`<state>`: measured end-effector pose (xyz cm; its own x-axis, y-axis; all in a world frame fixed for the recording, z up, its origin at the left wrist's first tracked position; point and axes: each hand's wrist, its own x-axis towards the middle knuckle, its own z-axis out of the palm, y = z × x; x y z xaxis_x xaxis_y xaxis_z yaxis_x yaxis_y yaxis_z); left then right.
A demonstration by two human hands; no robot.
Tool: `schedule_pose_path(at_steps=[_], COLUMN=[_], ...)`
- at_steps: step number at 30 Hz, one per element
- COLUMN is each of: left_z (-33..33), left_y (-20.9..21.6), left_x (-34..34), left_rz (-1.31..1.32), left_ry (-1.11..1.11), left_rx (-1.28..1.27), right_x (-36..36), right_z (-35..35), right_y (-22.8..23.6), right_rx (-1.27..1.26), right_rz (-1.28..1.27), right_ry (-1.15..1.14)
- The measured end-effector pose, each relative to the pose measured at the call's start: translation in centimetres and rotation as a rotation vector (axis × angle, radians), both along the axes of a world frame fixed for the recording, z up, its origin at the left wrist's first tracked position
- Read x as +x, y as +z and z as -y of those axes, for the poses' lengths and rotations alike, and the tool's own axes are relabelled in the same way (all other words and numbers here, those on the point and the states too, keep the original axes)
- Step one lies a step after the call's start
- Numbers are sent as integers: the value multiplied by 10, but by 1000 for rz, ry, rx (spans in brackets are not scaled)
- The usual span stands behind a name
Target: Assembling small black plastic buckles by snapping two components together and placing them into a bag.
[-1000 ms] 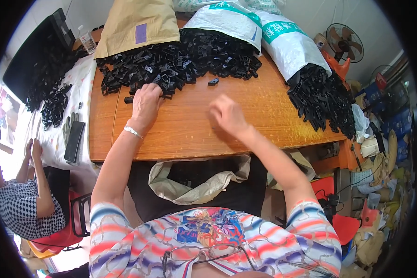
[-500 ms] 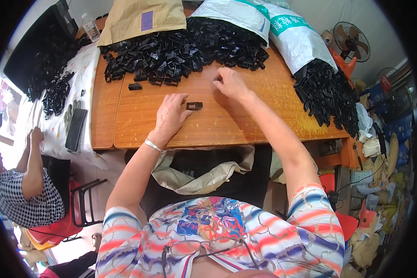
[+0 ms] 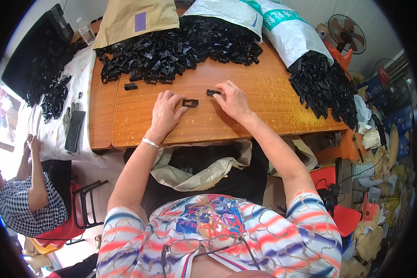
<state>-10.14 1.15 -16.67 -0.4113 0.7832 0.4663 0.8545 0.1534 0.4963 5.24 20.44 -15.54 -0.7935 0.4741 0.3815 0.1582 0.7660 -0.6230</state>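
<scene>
My left hand (image 3: 167, 113) is closed at the left end of a small black plastic frame (image 3: 190, 103), which has an open rectangular middle and sits just over the wooden table. Between the thumb and fingers of my right hand (image 3: 234, 102) is another small black plastic piece (image 3: 212, 92). A short gap separates the two parts. Beyond my hands, a heap of black plastic pieces (image 3: 157, 58) spills from a brown paper sack (image 3: 120, 23) and a white sack (image 3: 222, 14). One loose black piece (image 3: 130, 86) lies apart from the heap, on the left.
More long black pieces (image 3: 317, 85) pour from a white and green sack (image 3: 289, 34) on the right. An open woven sack (image 3: 190, 183) rests at my lap below the table edge (image 3: 217, 139). Far left, another person (image 3: 30, 199) sits by a cloth-covered table. A fan (image 3: 347, 32) stands behind.
My right hand has come nearer and toward my left hand, bringing a black piece from near the heap. The fingers of my left hand have closed on the frame. The head view has shifted slightly.
</scene>
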Motion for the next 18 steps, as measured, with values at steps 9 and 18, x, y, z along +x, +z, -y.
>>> schedule_pose_path(at_steps=[9,18], left_z=[-1,-3], left_y=[-2,-4], left_x=[-2,-2], left_rz=[15,11], left_ry=[-9,0], left_rx=[10,34], right_x=[-19,-33], right_z=[20,41], right_y=[9,3], right_rx=[28,171], right_rz=[42,61], right_ry=[13,156])
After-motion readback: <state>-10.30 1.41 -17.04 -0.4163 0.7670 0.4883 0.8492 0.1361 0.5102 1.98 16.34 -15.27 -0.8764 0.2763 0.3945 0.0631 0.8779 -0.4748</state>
